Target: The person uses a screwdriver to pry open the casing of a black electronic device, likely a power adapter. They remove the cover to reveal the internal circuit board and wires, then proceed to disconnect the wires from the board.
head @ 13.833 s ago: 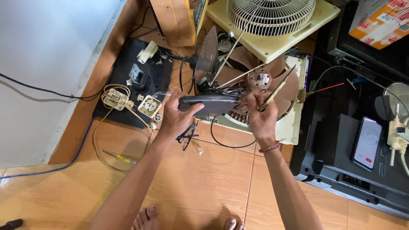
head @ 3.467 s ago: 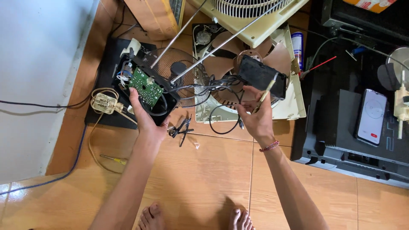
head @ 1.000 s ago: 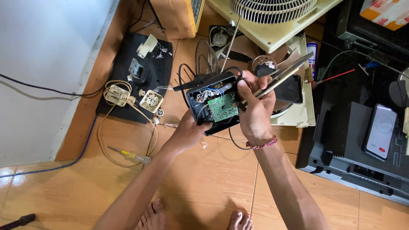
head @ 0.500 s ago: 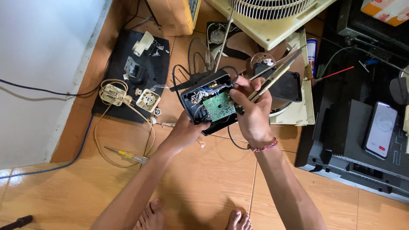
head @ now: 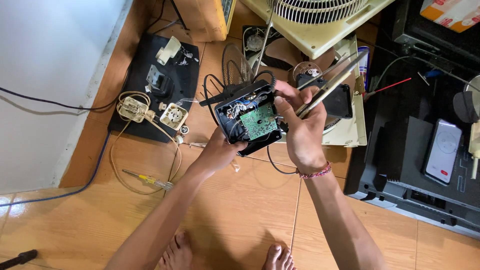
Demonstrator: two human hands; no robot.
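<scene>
Right hand [head: 300,132], frame centre: fingers curled, fingertips [head: 280,100] pressing the upper right edge of one open black plastic casing [head: 252,120]; two thin metal rods [head: 332,82] are pinched between thumb and fingers and slant toward the upper right. One beaded bracelet [head: 315,174] on the wrist.

Left hand [head: 220,150], just left of and below centre: fingers closed around the lower left corner of the same casing, cupping it from beneath.

Casing, held between both hands above the floor at frame centre: one green circuit board [head: 259,125] inside, face up; a bundle of loose wires [head: 240,107] beside it, number cannot be told; black cord [head: 272,165] looping below.

Floor, orange tiles [head: 240,220]:
- one black mat [head: 155,95], upper left, carrying small white and grey parts
- two cream socket blocks [head: 152,111] with cream cable, at the mat's lower edge
- one yellow-handled screwdriver [head: 147,179], lower left of the mat
- one cream box fan [head: 320,15], top centre
- one black casing half [head: 335,100], right of the hands
- one phone [head: 442,152], far right, lying on black equipment
- two bare feet [head: 225,255], bottom centre
</scene>
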